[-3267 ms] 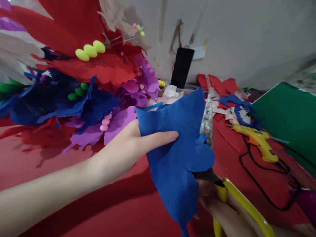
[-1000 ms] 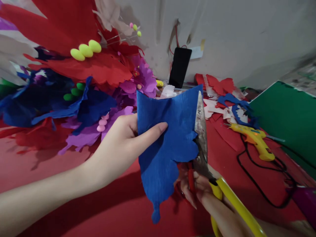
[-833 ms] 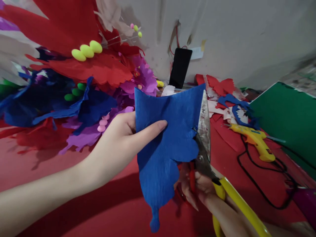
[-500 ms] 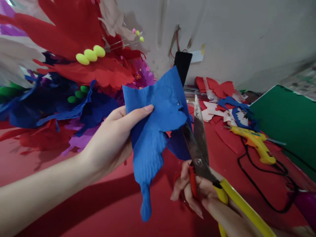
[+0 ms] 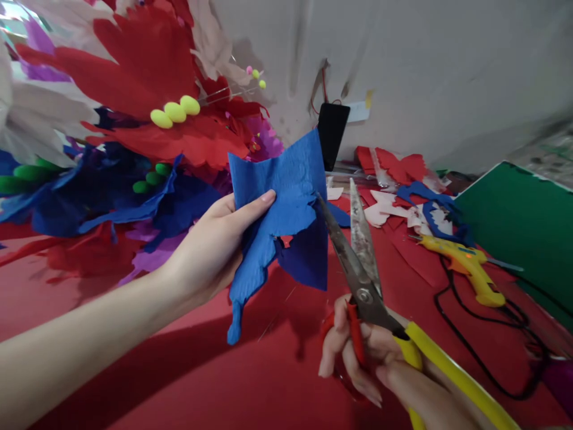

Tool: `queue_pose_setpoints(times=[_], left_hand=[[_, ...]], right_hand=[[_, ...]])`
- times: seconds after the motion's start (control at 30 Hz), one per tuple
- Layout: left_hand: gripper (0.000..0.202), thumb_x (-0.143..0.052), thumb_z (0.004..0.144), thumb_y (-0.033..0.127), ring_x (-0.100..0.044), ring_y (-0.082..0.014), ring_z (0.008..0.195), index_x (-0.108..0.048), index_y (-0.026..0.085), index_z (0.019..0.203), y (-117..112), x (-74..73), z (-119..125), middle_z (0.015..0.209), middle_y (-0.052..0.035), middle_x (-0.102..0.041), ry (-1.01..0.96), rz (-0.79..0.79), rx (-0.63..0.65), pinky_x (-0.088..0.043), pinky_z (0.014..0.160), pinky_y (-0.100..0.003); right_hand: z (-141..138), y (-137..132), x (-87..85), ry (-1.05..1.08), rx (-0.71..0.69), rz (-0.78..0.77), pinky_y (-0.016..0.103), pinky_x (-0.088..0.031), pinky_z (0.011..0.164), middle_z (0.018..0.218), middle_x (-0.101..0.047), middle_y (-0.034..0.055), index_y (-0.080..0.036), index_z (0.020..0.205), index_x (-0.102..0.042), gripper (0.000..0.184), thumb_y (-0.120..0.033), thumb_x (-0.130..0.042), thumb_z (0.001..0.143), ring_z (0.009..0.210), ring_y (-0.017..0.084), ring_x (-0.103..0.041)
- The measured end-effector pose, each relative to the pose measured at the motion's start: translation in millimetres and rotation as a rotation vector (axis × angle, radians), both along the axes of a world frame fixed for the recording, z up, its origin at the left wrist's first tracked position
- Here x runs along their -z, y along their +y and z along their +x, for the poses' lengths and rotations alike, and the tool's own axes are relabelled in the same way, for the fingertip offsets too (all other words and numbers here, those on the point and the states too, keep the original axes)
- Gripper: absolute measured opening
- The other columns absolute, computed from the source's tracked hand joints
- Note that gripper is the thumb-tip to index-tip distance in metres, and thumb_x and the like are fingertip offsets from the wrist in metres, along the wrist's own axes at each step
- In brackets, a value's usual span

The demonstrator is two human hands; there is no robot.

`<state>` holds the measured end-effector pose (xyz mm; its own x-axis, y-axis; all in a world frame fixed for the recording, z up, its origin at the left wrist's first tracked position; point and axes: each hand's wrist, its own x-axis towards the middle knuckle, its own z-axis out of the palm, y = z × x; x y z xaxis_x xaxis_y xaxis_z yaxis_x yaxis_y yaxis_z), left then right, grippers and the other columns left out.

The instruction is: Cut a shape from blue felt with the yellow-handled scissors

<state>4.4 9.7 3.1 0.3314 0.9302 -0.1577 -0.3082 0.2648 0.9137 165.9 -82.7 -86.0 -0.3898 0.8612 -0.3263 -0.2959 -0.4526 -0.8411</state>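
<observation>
My left hand point(image 5: 215, 239) pinches a folded piece of blue crepe paper point(image 5: 282, 173), thumb in front and the other fingers hidden behind. Its near layer is cut along a wavy wing-like outline that ends in a narrow tail hanging at the lower left. A darker blue layer shows behind it. My right hand point(image 5: 358, 346) has its fingers through the red and yellow handles of a pair of scissors point(image 5: 364, 292). The scissors' blades are spread and point upward; one tip lies close to the paper's right cut edge, and I cannot tell whether they touch.
Red, white and blue paper butterflies with yellow foam beads point(image 5: 174, 112) crowd the left. A yellow glue gun point(image 5: 465, 257) with a black cord lies at right, near paper offcuts point(image 5: 434, 206) and a green board point(image 5: 514, 215). A black phone point(image 5: 333, 134) leans at the wall.
The scissors' blades have come out from between the paper layers and now stand right of the edge. The paper has swung so its tail sits further left and higher.
</observation>
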Motion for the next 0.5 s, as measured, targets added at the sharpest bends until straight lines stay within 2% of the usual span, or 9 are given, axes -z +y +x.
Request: queue_pose_setpoints(times=[0.13, 0.33, 0.4, 0.5], left_hand=[[0.021, -0.038, 0.087, 0.009, -0.043, -0.0067, 0.026, -0.059, 0.010, 0.084, -0.9, -0.5, 0.4, 0.038, 0.0035, -0.054, 0.013, -0.022, -0.010, -0.027, 0.024, -0.014], [0.022, -0.037, 0.087, 0.007, -0.042, -0.0060, 0.025, -0.058, 0.010, 0.080, -0.1, -0.5, 0.8, 0.038, 0.0035, -0.054, -0.008, -0.033, 0.004, -0.028, 0.025, -0.013], [0.024, -0.038, 0.087, 0.007, -0.043, -0.0059, 0.026, -0.059, 0.010, 0.075, -0.1, -0.6, 0.5, 0.039, 0.0019, -0.056, -0.011, -0.021, 0.020, -0.029, 0.026, -0.012], [0.029, -0.039, 0.087, 0.009, -0.045, -0.0057, 0.027, -0.057, 0.011, 0.065, -0.5, -0.2, 0.1, 0.044, -0.0020, -0.062, 0.017, -0.003, 0.059, -0.033, 0.028, -0.011]], right_hand=[[-2.9, -0.1, 1.3, 0.232, 0.061, -0.006, 0.011, -0.019, 0.028, 0.051, -0.063, 0.0014, -0.020, 0.065, -0.034, 0.021, -0.035, -0.048, 0.069, 0.021, 0.001, -0.023], [-2.9, -4.7, -0.9, 0.199, 0.028, -0.043, 0.010, -0.021, 0.031, 0.052, -0.063, 0.0026, -0.020, 0.065, -0.036, 0.015, -0.027, -0.048, 0.070, 0.028, 0.004, -0.038], [-3.3, -5.1, -0.1, 0.207, 0.033, -0.034, 0.011, -0.020, 0.030, 0.052, -0.064, 0.0024, -0.020, 0.065, -0.036, 0.016, -0.029, -0.048, 0.070, 0.024, 0.002, -0.033], [-3.5, -3.3, 0.6, 0.136, 0.113, 0.016, 0.012, -0.018, 0.029, 0.050, -0.063, 0.0009, -0.020, 0.067, -0.035, 0.018, -0.033, -0.047, 0.071, 0.021, 0.001, -0.021]])
